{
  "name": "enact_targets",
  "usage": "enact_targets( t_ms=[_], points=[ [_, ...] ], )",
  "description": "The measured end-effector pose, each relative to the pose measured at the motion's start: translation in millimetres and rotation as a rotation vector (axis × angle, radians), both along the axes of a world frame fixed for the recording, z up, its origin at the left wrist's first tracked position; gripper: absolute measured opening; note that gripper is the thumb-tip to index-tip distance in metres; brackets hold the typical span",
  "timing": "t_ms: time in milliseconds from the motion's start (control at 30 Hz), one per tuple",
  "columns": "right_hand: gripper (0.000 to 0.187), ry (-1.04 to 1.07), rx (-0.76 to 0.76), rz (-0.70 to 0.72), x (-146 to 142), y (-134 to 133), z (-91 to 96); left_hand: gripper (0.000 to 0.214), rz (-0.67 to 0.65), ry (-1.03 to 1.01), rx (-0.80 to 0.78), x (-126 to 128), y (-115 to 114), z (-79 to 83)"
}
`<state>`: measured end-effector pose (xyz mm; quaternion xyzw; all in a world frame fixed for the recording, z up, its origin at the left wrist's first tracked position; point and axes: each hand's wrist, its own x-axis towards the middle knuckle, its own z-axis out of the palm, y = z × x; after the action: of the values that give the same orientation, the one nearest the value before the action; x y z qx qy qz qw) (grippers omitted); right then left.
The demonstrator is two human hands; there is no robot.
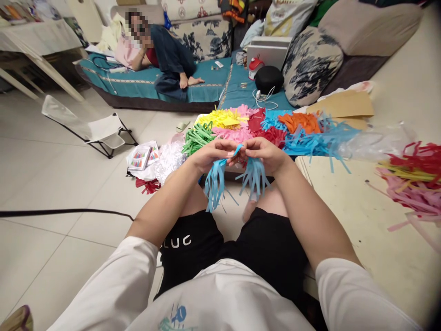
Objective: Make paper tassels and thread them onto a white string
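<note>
Now blue tassel hanging below left hand, right hand.

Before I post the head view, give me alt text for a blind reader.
The wearer's left hand and right hand hold a blue tassel between them, its two fringed ends hanging down. Beyond lie heaps of multicoloured fringe, and in the background a person reclines on a teal-covered sofa.

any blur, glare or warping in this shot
Head view: wide-angle stretch toward the edges; pink fringe at far right looks soft; right-hand corners darken; a pixelated patch covers the head of the reclining person; the held blue fringed tassel is fairly clear; no strong glare.
</note>
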<state>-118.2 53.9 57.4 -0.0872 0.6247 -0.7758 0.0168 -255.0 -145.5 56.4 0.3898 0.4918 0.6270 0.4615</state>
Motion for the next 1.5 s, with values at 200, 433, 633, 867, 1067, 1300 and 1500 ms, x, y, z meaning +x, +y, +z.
enact_targets(
  t_ms=[200, 433, 633, 867, 1067, 1300, 1500],
  points=[
    [0.053, 0.064, -0.017, -0.079, -14.7, -1.6, -9.3, 0.063, 0.144, -0.157, 0.042, 3.0, 12.7, -6.0],
    [0.06, -0.099, -0.13, -0.204, -20.6, -7.2, -21.8, 0.052, 0.25, -0.199, 0.01, 4.3, 13.9, -10.4],
    [0.069, -0.031, -0.037, -0.32, -26.1, -11.0, -27.9, 0.038, 0.353, -0.169, -0.028, 2.8, 14.9, -12.9],
    [0.072, 0.098, 0.109, -0.395, -30.7, -11.7, -31.3, 0.033, 0.396, -0.129, -0.07, -1.6, 15.3, -17.9],
    [0.071, 0.113, 0.125, -0.423, -31.1, -12.3, -31.0, 0.052, 0.374, 0.059, 0.02, -3.0, 15.2, -18.1],
    [0.073, 0.038, -0.034, -0.34, -27.2, -9.7, -24.4, 0.054, 0.316, 0.067, 0.039, -9.7, 19.4, -22.6],
    [0.066, 0.15, 0.055, -0.262, -21.3, -3.5, -15.5, 0.042, 0.129, -0.036, 0.019, -11.5, 13.1, -19.4]
  ],
)
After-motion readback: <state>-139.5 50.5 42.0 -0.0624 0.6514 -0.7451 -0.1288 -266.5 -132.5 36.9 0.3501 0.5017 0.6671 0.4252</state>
